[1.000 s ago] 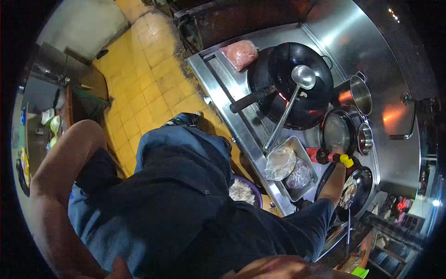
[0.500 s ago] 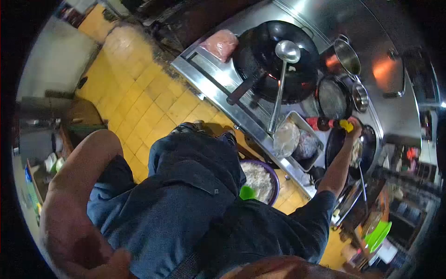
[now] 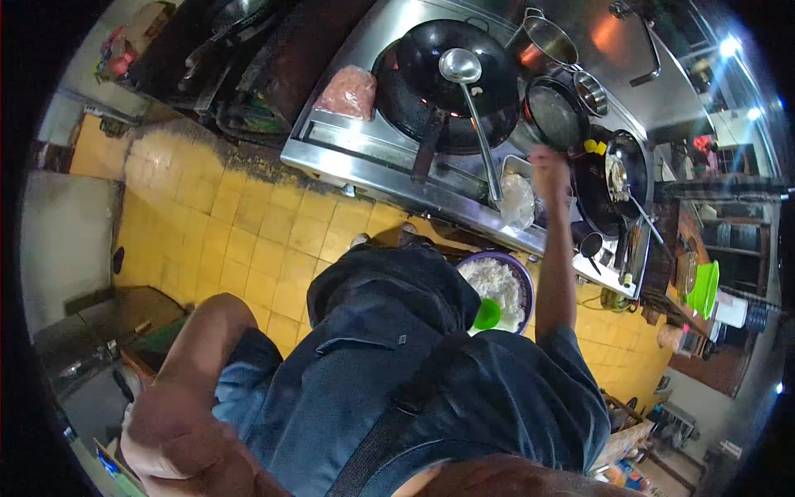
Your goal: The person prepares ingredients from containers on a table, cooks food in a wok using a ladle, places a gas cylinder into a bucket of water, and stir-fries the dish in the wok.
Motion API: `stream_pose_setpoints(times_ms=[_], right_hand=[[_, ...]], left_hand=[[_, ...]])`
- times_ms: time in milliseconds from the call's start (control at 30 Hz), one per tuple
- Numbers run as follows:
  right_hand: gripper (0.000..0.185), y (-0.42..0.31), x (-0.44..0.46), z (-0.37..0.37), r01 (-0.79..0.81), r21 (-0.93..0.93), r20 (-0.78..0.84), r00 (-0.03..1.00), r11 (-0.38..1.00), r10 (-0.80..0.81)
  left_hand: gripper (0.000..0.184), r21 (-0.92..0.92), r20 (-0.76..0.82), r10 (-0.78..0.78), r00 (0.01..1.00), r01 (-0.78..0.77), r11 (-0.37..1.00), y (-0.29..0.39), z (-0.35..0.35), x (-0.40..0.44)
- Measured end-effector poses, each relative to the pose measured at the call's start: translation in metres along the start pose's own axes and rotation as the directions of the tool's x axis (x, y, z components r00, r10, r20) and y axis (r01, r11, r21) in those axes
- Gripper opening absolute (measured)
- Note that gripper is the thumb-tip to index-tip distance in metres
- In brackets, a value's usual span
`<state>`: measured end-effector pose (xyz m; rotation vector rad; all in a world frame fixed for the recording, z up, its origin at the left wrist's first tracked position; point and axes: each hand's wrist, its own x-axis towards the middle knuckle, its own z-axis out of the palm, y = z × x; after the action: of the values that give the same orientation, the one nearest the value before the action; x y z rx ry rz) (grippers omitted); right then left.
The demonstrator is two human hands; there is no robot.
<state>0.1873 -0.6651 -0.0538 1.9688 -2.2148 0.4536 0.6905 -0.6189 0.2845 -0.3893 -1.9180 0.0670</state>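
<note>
My right hand (image 3: 550, 172) is over the front of the stove with its fingers curled closed. It is beside a metal tray (image 3: 507, 164) holding a plastic-wrapped pale bundle (image 3: 518, 201). Just beyond it shows a yellow cap (image 3: 595, 147); the bottle body is not visible, and what the fingers hold is hidden. A large black wok (image 3: 414, 66) with a steel ladle (image 3: 474, 95) lying across it stands to the left. My left arm is bent, and the left hand (image 3: 203, 460) is near the lower left edge, blurred, its fingers unclear.
A purple basin (image 3: 530, 286) of white flour-like stuff with a green scoop (image 3: 489, 314) stands on the floor. A bagged pink block (image 3: 348, 93), a steel pot (image 3: 542, 43), a round pan (image 3: 556, 112) and another wok (image 3: 633, 161) with a utensil are on the stove.
My right hand has come away from the yellow cap, moving left and nearer the tray. The view has turned and shifted, showing more stove front and floor.
</note>
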Motion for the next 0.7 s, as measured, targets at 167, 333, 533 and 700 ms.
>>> stream_pose_setpoints(times_ms=[167,333,533,700], right_hand=[[0.026,-0.077,0.015,0.074,-0.381,0.319,0.366,0.894,0.868,0.257],[0.006,-0.109,0.044,0.036,-0.772,0.633,0.738,0.623,0.055,0.26],[0.02,-0.094,0.037,0.045,-0.215,-0.075,0.148,0.963,0.974,0.224],[0.038,-0.125,0.026,-0.002,-0.516,0.144,0.555,0.749,0.845,0.363]], left_hand=[[0.023,-0.352,0.013,-0.033,0.999,0.036,0.935,0.016,-0.048,-0.028],[0.035,-0.264,0.243,-0.401,0.883,0.458,0.849,0.024,-0.078,-0.004],[0.036,-0.353,0.184,-0.309,0.933,0.356,0.865,0.015,-0.094,-0.024],[0.053,-0.543,0.02,-0.313,0.949,0.273,0.794,0.022,-0.103,-0.03]])
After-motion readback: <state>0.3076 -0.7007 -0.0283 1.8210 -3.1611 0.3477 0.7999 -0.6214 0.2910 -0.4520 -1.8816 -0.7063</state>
